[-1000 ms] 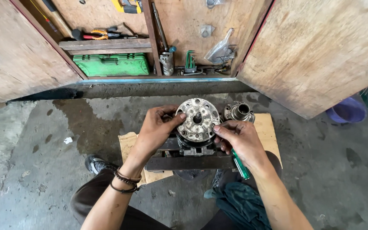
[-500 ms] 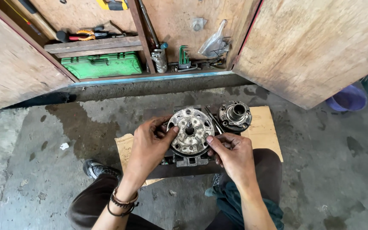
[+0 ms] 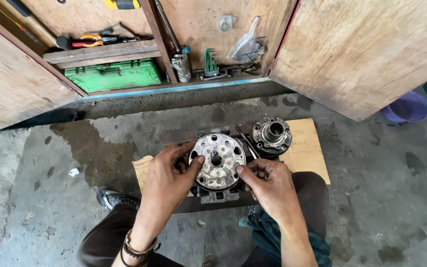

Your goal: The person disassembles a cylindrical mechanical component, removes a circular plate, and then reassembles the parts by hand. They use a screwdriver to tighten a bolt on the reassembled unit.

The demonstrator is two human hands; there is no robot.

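A round grey metal disc (image 3: 218, 159) with several holes and a centre shaft sits on a dark metal block on the floor. My left hand (image 3: 170, 178) grips the disc's left rim, thumb pressed on its face. My right hand (image 3: 269, 184) touches the disc's lower right edge with its fingertips. A second round metal hub (image 3: 271, 134) with a raised centre lies just right of the disc on a sheet of cardboard (image 3: 306, 148). A thin dark rod (image 3: 245, 141) leans between disc and hub.
An open wooden cabinet behind holds a green tool case (image 3: 114, 75), pliers (image 3: 92, 39), hex keys (image 3: 210, 63) and a plastic bag (image 3: 245, 45). A purple bucket (image 3: 407, 107) stands at the right. My shoe (image 3: 112, 198) rests on the stained concrete floor.
The view has shifted down and the disc sits lower in frame. My right hand has moved from the disc's right rim to its lower right edge; the green-handled tool is out of sight.
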